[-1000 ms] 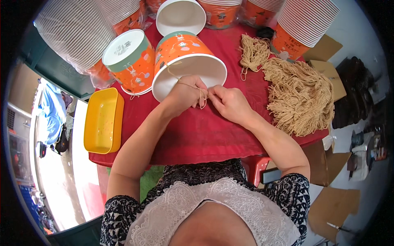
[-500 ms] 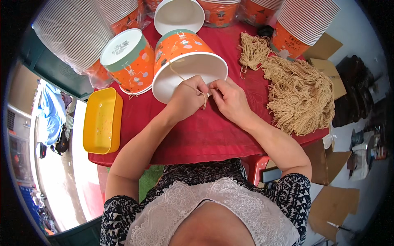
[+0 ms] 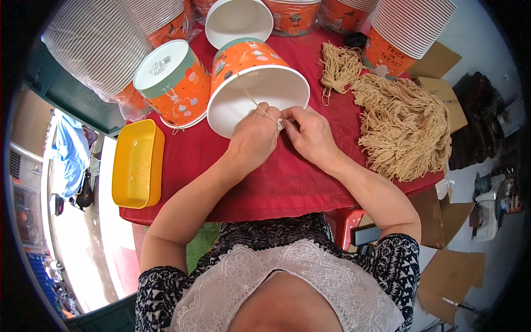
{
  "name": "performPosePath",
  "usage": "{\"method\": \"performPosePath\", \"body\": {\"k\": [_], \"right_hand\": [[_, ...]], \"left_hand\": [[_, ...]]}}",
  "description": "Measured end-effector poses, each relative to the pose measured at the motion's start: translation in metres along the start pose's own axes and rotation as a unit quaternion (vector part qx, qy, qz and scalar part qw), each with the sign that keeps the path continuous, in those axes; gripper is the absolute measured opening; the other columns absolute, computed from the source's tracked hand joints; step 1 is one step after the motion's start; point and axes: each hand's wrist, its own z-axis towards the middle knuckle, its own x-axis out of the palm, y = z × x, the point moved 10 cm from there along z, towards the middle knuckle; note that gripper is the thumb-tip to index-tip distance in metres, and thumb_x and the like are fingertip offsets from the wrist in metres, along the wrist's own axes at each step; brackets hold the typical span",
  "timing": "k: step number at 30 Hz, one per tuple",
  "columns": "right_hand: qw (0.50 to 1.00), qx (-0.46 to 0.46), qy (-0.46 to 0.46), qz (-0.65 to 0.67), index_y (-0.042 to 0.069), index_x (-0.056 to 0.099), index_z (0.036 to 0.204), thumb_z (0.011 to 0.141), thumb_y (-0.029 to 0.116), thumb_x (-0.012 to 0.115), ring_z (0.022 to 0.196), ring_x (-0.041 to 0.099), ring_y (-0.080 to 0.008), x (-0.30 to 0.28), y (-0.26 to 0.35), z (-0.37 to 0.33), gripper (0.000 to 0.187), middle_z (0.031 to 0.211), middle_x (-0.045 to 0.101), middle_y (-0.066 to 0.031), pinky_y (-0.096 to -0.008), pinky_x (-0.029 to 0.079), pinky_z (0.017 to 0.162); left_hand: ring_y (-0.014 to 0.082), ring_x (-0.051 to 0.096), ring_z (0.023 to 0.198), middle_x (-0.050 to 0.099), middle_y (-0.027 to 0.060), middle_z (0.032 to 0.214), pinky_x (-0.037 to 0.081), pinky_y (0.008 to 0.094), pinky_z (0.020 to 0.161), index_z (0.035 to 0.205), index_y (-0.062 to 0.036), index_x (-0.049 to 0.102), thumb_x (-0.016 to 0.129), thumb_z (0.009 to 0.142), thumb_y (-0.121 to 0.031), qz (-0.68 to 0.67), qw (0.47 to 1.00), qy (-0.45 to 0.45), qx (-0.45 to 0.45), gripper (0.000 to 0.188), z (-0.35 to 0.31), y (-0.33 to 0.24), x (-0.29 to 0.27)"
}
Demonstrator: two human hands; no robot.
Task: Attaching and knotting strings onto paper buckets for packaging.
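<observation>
An orange paper bucket (image 3: 260,57) with a green base band lies tipped on the table, its white mouth facing me. A beige cord (image 3: 248,95) runs from the far left part of its rim across the mouth to my fingers. My left hand (image 3: 255,134) is closed on this cord at the near rim, with a strand crossing its fingers. Close against it, my right hand (image 3: 311,134) pinches at the same spot. The cord's end and any knot are mostly hidden by the fingers.
Left stand an upside-down orange bucket (image 3: 176,91) and a yellow plastic tub (image 3: 157,166). Behind are a white-mouthed bucket (image 3: 239,23) and bagged bucket stacks (image 3: 91,47). Beige cords (image 3: 406,130) lie heaped at right on the red tablecloth (image 3: 260,191), beside a smaller bundle (image 3: 338,67).
My left hand has rolled over and shifted slightly, its fingers now tighter against my right hand. The bucket has moved slightly right. A loop of cord that hung below the fingers no longer shows.
</observation>
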Motion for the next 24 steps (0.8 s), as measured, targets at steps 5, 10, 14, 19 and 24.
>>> {"method": "performPosePath", "body": {"k": [5, 10, 14, 19, 24], "right_hand": [[1.0, -0.009, -0.008, 0.014, 0.002, 0.065, 0.099, 0.083, 0.006, 0.063, 0.083, 0.065, -0.038, -0.001, 0.004, 0.0, 0.016, 0.091, 0.066, -0.0197, -0.0454, 0.052, 0.072], [1.0, -0.021, -0.004, 0.011, 0.002, 0.064, 0.104, 0.085, 0.003, 0.057, 0.087, 0.064, -0.0397, -0.003, 0.005, 0.001, 0.02, 0.096, 0.065, -0.0213, -0.046, 0.052, 0.073], [0.999, -0.02, 0.017, 0.023, 0.002, 0.064, 0.104, 0.086, 0.004, 0.055, 0.088, 0.064, -0.0411, -0.003, 0.007, 0.002, 0.02, 0.097, 0.065, -0.0216, -0.047, 0.052, 0.074], [0.998, -0.015, 0.06, 0.017, 0.0, 0.062, 0.106, 0.087, 0.002, 0.057, 0.088, 0.065, -0.0362, 0.003, 0.005, 0.003, 0.02, 0.095, 0.065, -0.0207, -0.041, 0.051, 0.076], [0.997, -0.014, 0.064, 0.026, 0.0, 0.062, 0.105, 0.087, 0.004, 0.057, 0.089, 0.064, -0.0365, 0.002, 0.006, 0.002, 0.019, 0.094, 0.064, -0.0203, -0.0409, 0.051, 0.077]], "left_hand": [[0.0405, 0.059, 0.077, 0.056, 0.0207, 0.084, 0.048, 0.048, 0.067, 0.091, 0.0, 0.053, 0.057, 0.085, -0.002, -0.016, 1.0, -0.006, -0.005, 0.007, -0.004, 0.009, 0.006], [0.0364, 0.062, 0.075, 0.058, 0.021, 0.083, 0.051, 0.0444, 0.065, 0.09, 0.0027, 0.052, 0.054, 0.086, -0.004, -0.001, 1.0, 0.013, 0.018, 0.008, -0.003, 0.003, 0.006], [0.0368, 0.062, 0.076, 0.058, 0.0212, 0.083, 0.051, 0.0449, 0.065, 0.093, 0.0027, 0.05, 0.054, 0.086, -0.004, -0.004, 0.999, 0.013, 0.037, 0.01, -0.004, 0.002, 0.006], [0.037, 0.061, 0.076, 0.058, 0.0215, 0.083, 0.05, 0.0448, 0.064, 0.093, 0.0029, 0.05, 0.054, 0.086, -0.003, -0.001, 0.999, 0.022, 0.039, 0.011, -0.004, 0.002, 0.007], [0.0372, 0.062, 0.078, 0.058, 0.0217, 0.084, 0.05, 0.045, 0.065, 0.094, 0.0024, 0.05, 0.054, 0.087, -0.004, -0.002, 0.999, 0.033, 0.031, 0.01, -0.004, 0.002, 0.008]]}}
